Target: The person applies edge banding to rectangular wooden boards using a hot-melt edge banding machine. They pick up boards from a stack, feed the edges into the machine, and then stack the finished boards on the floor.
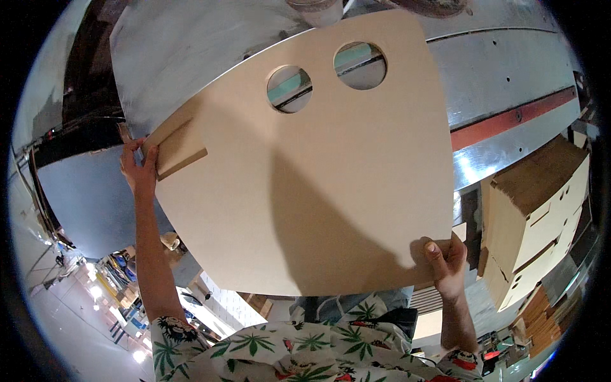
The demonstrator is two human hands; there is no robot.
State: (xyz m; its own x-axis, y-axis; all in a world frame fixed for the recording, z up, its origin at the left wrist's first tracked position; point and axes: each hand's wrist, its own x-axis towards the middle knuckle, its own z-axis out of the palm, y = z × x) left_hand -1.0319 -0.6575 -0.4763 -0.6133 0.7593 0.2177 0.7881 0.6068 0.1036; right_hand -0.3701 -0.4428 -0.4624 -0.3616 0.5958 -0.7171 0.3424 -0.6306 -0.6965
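Both my hands hold a large tan fibreboard panel [356,172] in front of me. Its far part has two round holes, through which grey metal and a green strip show. At the panel's left edge is a long rectangular step [183,146]; whether it is a recess or a separate strip I cannot tell. My left hand [139,167] grips that edge beside the step, with the thumb on top. At the near right corner, my right hand [445,261] pinches the board, its thumb on the upper face and its other fingers mostly hidden underneath.
A grey metal machine table [503,63] with a red strip [519,119] extends beyond the panel. On the right stands a thick stack of boards [541,223] with similar holes and slots. A blue-grey surface [95,197] lies to the left. A cup-like container [318,11] touches or nears the far edge.
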